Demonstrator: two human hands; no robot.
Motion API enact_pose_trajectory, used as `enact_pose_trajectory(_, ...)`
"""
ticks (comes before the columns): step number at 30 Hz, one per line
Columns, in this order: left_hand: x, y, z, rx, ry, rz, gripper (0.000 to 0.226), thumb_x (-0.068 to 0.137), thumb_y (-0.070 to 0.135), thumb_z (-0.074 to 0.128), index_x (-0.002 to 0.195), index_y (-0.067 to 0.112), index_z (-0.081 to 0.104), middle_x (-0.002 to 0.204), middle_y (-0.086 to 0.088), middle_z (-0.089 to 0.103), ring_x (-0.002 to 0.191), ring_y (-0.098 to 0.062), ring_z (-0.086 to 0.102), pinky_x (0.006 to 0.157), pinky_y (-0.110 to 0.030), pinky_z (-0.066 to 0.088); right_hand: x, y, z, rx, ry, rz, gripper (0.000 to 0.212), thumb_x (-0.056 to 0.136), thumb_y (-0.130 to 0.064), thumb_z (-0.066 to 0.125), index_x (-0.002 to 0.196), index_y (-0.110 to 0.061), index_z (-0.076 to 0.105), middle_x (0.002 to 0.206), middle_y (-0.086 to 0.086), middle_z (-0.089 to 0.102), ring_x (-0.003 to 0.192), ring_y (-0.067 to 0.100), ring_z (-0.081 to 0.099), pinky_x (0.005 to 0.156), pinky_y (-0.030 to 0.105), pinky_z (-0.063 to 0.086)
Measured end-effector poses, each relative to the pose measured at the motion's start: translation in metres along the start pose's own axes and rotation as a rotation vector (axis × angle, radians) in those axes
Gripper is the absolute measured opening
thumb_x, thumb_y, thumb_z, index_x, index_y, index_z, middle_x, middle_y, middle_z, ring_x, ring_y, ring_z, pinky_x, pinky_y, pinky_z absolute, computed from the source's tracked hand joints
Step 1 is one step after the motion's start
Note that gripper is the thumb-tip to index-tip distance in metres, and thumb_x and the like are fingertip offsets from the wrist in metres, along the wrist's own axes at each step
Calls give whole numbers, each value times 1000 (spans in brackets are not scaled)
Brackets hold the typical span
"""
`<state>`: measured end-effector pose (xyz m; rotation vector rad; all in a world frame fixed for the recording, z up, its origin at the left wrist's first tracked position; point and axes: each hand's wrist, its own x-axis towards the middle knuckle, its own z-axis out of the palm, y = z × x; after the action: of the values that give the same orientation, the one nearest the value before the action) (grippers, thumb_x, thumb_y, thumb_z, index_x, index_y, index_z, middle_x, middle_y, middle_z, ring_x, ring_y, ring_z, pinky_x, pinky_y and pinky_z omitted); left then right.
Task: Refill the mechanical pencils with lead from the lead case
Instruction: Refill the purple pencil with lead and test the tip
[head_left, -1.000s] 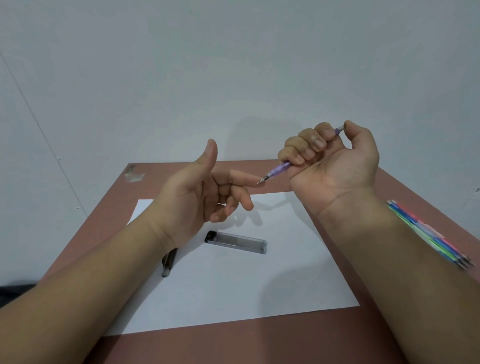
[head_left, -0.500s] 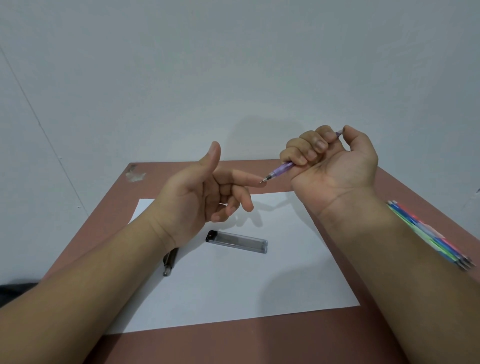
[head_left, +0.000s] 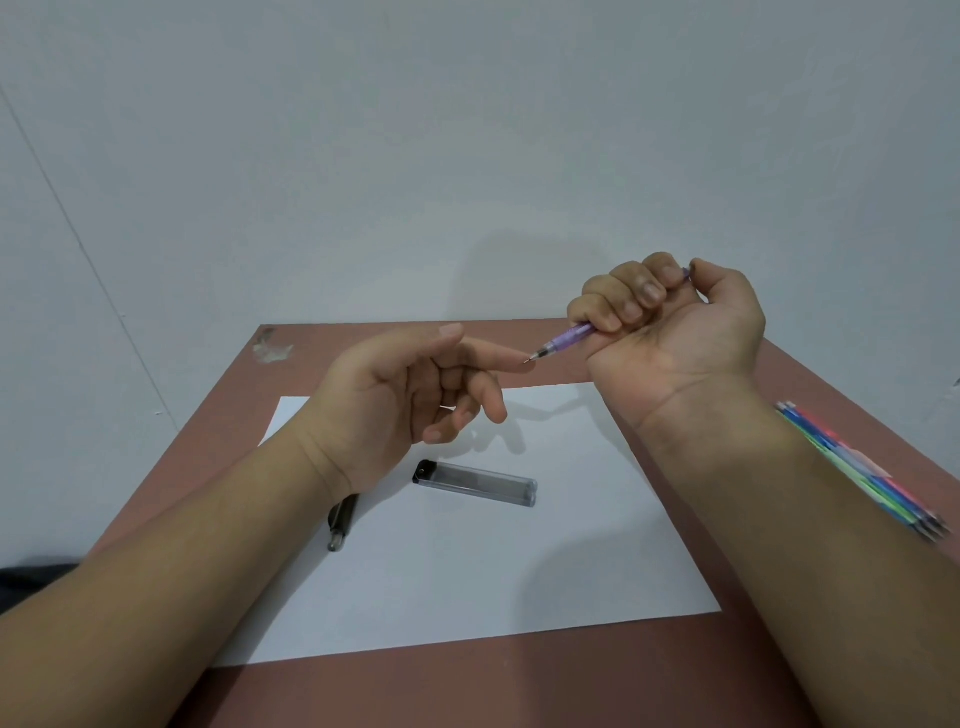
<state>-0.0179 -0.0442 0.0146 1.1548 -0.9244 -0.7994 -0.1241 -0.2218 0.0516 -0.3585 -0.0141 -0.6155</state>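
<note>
In right hand (head_left: 675, 327): translucent purple pencil (head_left: 569, 338).

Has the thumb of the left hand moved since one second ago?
Yes. The left hand has folded its thumb down toward the index finger; the lead case on the white paper lies unmoved.

My right hand (head_left: 670, 322) is raised, palm toward me, fingers curled in a fist round the pencil (head_left: 566, 340), thumb at its top end. My left hand (head_left: 400, 395) hovers palm up, forefinger stretched out with its tip at the pencil's point, other fingers loosely bent. Both forearms reach forward, bare.
</note>
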Motion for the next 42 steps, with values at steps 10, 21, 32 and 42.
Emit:
enact_pose_trajectory(10,0,-1,0,-13,1,5,52,90,36,40,105,3,77,79,-20,66,63,-25,38,54,-37,18,0,1,0,23,-18,27,40,96,-37,36,62,-15,40,59,-2,31,48,17,26,50,26,26)
enact_pose_trajectory(21,0,-1,0,-19,-11,8,50,89,36,41,104,5,77,80,-20,65,63,-26,39,53,-37,18,-1,0,0,25,-33,29,38,94,-35,35,62,-15,39,60,-1,31,49,17,26,50,27,26)
enact_pose_trajectory(32,1,-4,-5,-23,-40,13,53,84,41,50,112,2,73,83,-21,65,62,-25,42,53,-36,21,-1,0,1,-7,-36,3,39,95,-37,36,63,-15,39,59,-2,30,50,17,26,51,27,25)
enact_pose_trajectory(42,1,-3,-4,-17,-28,-3,49,88,35,46,113,2,73,84,-21,65,64,-25,42,54,-36,20,-1,-1,2,-18,-47,-7,40,94,-39,36,63,-15,39,61,-1,30,51,17,25,53,27,23)
